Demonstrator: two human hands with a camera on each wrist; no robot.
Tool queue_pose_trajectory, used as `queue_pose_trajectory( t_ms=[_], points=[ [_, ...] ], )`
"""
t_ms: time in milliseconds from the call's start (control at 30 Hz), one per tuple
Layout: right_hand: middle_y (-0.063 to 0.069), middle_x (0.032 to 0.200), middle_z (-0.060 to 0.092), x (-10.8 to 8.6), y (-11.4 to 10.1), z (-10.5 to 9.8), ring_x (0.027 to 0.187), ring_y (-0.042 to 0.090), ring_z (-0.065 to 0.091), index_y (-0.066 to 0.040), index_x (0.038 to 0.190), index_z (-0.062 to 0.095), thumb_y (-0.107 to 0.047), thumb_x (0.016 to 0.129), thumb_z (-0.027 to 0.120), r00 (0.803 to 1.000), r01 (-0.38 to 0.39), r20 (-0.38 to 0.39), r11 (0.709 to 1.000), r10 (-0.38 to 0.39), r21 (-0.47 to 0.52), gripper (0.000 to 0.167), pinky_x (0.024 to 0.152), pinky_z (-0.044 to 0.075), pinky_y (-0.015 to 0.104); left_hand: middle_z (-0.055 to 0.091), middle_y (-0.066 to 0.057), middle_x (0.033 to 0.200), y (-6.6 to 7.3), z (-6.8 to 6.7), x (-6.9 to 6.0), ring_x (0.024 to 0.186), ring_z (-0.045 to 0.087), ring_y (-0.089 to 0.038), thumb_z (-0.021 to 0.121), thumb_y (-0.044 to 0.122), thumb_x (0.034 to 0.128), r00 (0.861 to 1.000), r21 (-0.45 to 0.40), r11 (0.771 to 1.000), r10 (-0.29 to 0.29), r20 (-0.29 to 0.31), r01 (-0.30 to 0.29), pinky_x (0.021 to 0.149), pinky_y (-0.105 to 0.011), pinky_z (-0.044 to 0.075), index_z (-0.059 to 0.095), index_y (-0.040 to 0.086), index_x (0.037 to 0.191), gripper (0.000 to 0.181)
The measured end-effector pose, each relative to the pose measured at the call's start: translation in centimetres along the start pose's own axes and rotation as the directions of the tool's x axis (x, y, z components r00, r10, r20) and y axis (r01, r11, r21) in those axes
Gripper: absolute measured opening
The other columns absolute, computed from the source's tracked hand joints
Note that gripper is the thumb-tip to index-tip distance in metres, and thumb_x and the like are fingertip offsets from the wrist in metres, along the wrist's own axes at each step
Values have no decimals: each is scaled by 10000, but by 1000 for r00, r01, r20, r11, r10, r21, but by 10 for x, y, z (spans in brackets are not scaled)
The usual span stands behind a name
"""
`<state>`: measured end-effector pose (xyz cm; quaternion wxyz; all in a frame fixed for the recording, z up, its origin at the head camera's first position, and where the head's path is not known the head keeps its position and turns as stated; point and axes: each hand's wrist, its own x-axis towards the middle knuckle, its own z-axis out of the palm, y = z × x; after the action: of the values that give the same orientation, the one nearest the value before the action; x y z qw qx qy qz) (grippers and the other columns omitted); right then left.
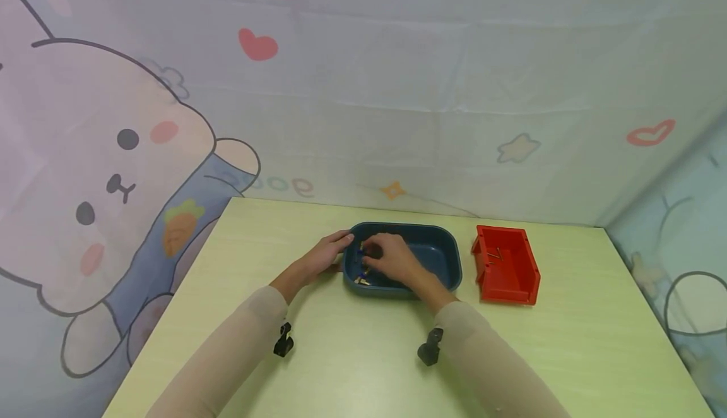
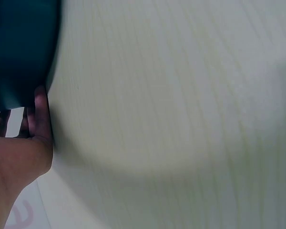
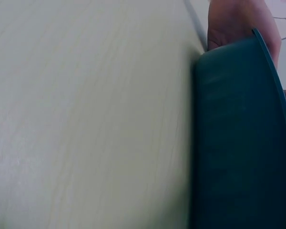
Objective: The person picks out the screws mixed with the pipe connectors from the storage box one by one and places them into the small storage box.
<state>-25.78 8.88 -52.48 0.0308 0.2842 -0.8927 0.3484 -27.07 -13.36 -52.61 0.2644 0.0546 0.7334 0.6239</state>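
A dark blue rectangular bin (image 1: pixel 434 257) stands on the table. My left hand (image 1: pixel 324 254) rests against its left end, fingertips touching near the rim. In the left wrist view the fingers (image 2: pixel 41 112) lie fairly straight against the outer wall. Inside the bin, at its left end, my right hand (image 1: pixel 393 257) reaches in with thumb and fingers bent towards each other. Small blue and brass-coloured pieces (image 1: pixel 362 278) lie below its fingertips. Another such bit sits right at the fingertips; whether it is pinched is too small to tell. The right wrist view hides the right fingers behind the bin wall (image 3: pixel 238 133).
To the right stands a red open-front parts bin (image 1: pixel 514 266), with a few thin metal pins or screws (image 1: pixel 495 254) in it. The pale wooden table (image 1: pixel 596 317) ends at a printed cloth backdrop (image 1: pixel 397 89) behind and at the sides.
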Motion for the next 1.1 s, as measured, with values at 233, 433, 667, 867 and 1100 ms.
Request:
queue_pose_trajectory(
  t_ms=[233, 433, 667, 867, 1100],
  points=[
    [125, 1044, 773, 5, -2, 5, 960, 248, 744, 26, 1132, 767, -100, 918, 835, 1000, 8, 22, 999, -7, -36, 258, 884, 599, 399, 389, -150, 1672, 0, -1, -1, 1554, 341, -333, 461, 427, 1145, 1000, 1, 1000, 5, -3, -5, 1130, -509, 471, 329, 115, 1669, 624],
    [100, 997, 755, 10, -7, 8, 931, 243, 722, 2, 1082, 770, -101, 909, 836, 999, 5, 36, 998, -2, -59, 212, 866, 591, 402, 415, -146, 1656, 0, -1, 1, 1544, 361, -333, 468, 428, 1144, 1000, 2, 1000, 6, -8, -6, 1128, -505, 474, 352, 125, 1661, 611],
    [101, 958, 743, 13, -8, 13, 896, 242, 703, -8, 1053, 773, -114, 886, 845, 998, 21, 61, 991, -13, -129, 210, 848, 581, 402, 403, -154, 1663, 2, 2, 0, 1552, 346, -332, 461, 427, 1145, 1000, 9, 1000, 2, 3, -2, 1148, -513, 454, 333, 121, 1668, 619],
    [89, 962, 748, 17, -9, 14, 897, 234, 709, -21, 1067, 775, -132, 883, 855, 997, 13, 75, 987, -1, -160, 229, 854, 579, 397, 407, -162, 1659, 1, 1, -2, 1551, 348, -336, 459, 411, 1149, 1000, 2, 1000, 6, -3, -6, 1146, -526, 454, 333, 112, 1667, 611],
    [114, 987, 749, 19, -10, 15, 911, 258, 707, 1, 1101, 773, -133, 886, 854, 995, -14, 92, 985, 30, -171, 266, 870, 574, 424, 426, -153, 1645, 0, 1, -1, 1538, 367, -335, 459, 402, 1150, 1000, -7, 1000, 10, -9, -10, 1131, -515, 470, 360, 113, 1655, 590]
  ],
)
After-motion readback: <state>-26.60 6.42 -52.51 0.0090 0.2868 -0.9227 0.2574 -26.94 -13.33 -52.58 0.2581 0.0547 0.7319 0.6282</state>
